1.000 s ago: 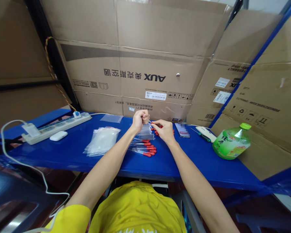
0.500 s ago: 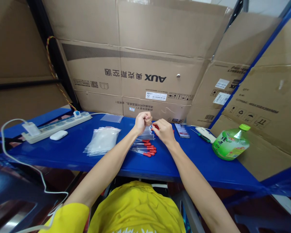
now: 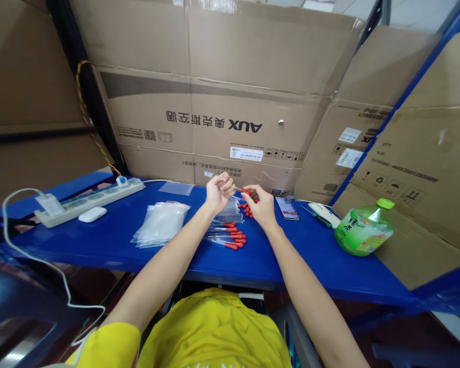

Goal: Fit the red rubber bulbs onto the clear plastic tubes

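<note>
My left hand [image 3: 215, 191] and my right hand [image 3: 261, 204] meet above the blue table [image 3: 111, 240], both pinched on a thin clear dropper with a red bulb [image 3: 240, 191]. The left fingers grip its clear tip end, the right fingers its red bulb end. Just below them lies a heap of the same red-bulb droppers [image 3: 230, 232], bulbs pointing right. A stack of clear plastic bags [image 3: 159, 225] lies to the left of my left forearm.
A white power strip [image 3: 88, 200] with a plugged charger and a small white case [image 3: 92, 214] sit at the far left. A phone [image 3: 287, 208], a screwdriver [image 3: 319, 217] and a green bottle [image 3: 362, 229] lie right. Cardboard boxes [image 3: 230, 112] wall the back.
Both hands rose slightly off the heap. The right hand picked one dropper up to the left hand, and the two now hold it between them.
</note>
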